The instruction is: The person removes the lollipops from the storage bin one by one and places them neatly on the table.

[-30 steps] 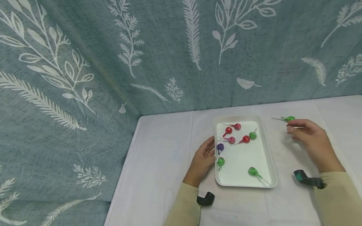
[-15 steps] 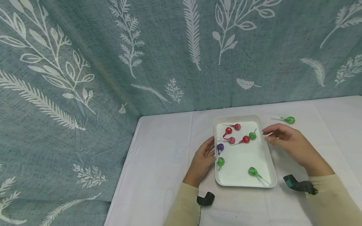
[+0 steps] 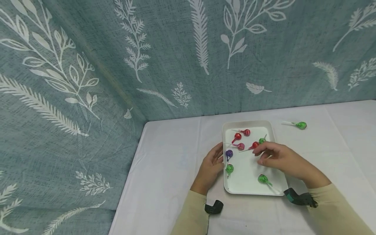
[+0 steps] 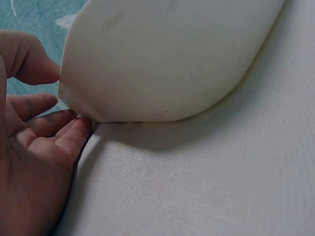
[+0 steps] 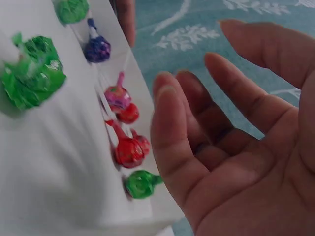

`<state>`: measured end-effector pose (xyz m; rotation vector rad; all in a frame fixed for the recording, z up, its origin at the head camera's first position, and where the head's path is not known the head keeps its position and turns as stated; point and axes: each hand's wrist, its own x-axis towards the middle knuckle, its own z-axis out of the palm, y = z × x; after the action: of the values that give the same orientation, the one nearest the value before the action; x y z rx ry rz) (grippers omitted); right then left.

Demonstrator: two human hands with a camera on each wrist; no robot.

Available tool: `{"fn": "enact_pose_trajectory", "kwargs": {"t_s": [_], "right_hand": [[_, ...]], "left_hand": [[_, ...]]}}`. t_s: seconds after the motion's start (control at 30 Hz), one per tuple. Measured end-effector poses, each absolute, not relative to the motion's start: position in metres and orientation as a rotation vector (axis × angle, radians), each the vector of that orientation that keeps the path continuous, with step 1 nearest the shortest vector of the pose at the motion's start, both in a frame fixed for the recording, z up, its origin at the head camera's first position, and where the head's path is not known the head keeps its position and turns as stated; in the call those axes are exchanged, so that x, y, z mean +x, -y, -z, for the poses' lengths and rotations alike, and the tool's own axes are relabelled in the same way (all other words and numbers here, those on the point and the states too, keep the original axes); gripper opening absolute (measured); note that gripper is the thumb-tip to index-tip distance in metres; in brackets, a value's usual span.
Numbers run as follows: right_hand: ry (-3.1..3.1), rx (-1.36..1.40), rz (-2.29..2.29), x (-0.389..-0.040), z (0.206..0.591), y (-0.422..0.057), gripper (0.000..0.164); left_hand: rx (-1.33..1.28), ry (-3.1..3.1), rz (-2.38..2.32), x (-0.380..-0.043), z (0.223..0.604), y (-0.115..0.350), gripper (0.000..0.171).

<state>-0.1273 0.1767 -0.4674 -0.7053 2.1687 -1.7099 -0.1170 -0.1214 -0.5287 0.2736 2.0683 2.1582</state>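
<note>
With the right grip parted and empty over the shallow white rectangular tray, a low sweep could knock the round, shiny red-wrapped lollipop lying inside, while the left grip, fingers relaxed, merely touches the tray's side.

Right hand loosely curved; left hand relaxed, thumb apart from fingers.
</note>
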Motion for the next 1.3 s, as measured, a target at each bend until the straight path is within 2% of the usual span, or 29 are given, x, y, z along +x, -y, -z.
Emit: {"fn": "enact_pose_trajectory", "kwargs": {"t_s": [0.5,0.8,1.03,1.3], "right_hand": [[-2.274,-0.692,1.358,-0.122,0.475,-0.158,0.033],[-2.338,-0.741,1.164,-0.117,0.475,-0.153,0.028],[-2.326,-0.835,1.149,-0.117,0.477,-0.152,0.029],[-2.309,-0.762,1.219,-0.119,0.479,-0.155,0.022]], "left_hand": [[0.26,-2.091,-2.149,-0.117,0.53,0.12,0.078],[0.259,-2.088,-2.147,-0.117,0.527,0.12,0.079],[0.243,-2.102,-2.134,-0.117,0.527,0.121,0.079],[0.241,-2.091,-2.145,-0.116,0.527,0.121,0.079]]}}
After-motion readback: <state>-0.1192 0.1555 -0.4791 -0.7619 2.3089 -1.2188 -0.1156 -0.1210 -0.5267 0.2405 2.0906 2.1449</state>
